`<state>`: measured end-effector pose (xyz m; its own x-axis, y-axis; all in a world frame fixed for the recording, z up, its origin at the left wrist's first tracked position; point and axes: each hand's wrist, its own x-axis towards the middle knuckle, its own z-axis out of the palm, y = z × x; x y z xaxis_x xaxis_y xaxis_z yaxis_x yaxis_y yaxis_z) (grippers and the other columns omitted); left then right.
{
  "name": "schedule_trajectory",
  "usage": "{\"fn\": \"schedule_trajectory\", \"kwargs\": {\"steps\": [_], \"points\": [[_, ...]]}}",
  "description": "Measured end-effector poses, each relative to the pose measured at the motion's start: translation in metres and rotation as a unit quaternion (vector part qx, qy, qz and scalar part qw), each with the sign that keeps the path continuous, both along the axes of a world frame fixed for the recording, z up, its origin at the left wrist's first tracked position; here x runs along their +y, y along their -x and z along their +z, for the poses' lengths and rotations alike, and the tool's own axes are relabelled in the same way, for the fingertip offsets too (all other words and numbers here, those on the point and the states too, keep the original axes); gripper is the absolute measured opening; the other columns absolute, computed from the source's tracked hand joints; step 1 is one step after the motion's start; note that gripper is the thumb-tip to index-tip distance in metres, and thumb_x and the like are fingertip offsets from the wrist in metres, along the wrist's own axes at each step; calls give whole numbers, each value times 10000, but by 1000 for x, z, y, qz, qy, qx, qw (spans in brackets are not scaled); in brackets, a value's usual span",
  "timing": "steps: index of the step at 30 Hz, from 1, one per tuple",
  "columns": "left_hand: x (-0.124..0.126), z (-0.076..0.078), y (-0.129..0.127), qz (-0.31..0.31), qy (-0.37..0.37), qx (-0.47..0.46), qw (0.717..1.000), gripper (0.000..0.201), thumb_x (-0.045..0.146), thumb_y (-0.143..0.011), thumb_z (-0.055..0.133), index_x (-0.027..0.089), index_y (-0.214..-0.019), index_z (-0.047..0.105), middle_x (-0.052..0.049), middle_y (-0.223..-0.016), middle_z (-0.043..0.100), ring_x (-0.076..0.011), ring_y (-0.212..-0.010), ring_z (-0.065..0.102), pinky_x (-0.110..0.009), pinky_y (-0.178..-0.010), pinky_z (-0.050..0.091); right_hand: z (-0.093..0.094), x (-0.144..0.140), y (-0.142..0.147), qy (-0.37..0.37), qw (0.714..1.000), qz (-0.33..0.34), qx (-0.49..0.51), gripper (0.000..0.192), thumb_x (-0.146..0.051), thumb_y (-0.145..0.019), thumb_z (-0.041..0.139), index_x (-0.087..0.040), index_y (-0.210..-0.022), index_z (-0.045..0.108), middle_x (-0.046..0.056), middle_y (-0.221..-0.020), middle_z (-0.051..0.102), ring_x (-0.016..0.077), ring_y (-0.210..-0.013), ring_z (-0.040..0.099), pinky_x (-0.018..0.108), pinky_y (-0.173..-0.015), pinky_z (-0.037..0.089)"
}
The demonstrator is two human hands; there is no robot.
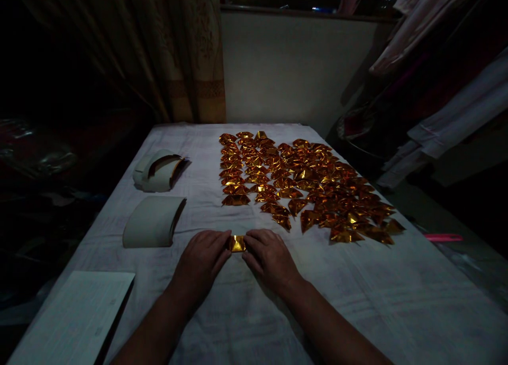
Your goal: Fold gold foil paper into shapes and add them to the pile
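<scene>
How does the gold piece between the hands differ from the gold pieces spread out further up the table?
The gold piece between the left hand and right hand is single and pinched from both sides; the gold pieces lie untouched, many together. It sits near the table's front; they fill the far half. Both are shiny gold foil.

The scene is dim, lit from above onto the table [278, 301]; edges fall into near black. Gold foil pieces [301, 180] glint warmly. Wide-angle stretch bends the corners, and dark areas look soft and noisy.
</scene>
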<state>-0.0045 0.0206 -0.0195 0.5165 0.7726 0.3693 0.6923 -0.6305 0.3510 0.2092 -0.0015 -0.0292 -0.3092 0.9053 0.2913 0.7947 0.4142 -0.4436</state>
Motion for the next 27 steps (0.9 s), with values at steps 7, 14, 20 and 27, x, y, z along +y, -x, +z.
{"fn": "schedule_trajectory", "kwargs": {"steps": [7, 14, 20, 27], "points": [[2, -6, 1, 11, -6, 10, 1000, 232, 350, -999, 516, 208, -1166, 593, -82, -1116, 706, -248, -1014, 652, -417, -882, 524, -2, 4, 0, -18, 999, 5, -28, 231, -239, -895, 691, -204, -1123, 681, 89, -1127, 701, 254, -994, 620, 390, -833, 495], [4, -1, -4, 19, -18, 33, 999, 239, 333, -1006, 498, 196, -1103, 668, -80, -1043, 662, -226, -918, 625, -373, -797, 516, -3, 4, 2, -46, 998, -2, -42, 171, -264, -945, 631, -206, -1100, 672, 86, -1092, 706, 245, -959, 615, 373, -797, 463], [-1, -1, -8, 6, -38, 32, 999, 258, 311, -1029, 441, 183, -976, 658, -53, -890, 653, -214, -828, 584, -372, -766, 473, -4, 3, -2, -68, 997, 15, -27, 177, -277, -999, 530, -198, -1053, 679, 76, -1027, 704, 223, -918, 601, 359, -781, 445], [-9, 3, -8, -6, -30, 64, 997, 224, 212, -1016, 414, 201, -934, 623, -40, -877, 662, -204, -823, 584, -363, -787, 456, -1, -1, -11, -40, 998, 39, -24, 170, -243, -953, 593, -203, -1094, 679, 88, -1085, 692, 233, -972, 598, 373, -837, 467]]}}
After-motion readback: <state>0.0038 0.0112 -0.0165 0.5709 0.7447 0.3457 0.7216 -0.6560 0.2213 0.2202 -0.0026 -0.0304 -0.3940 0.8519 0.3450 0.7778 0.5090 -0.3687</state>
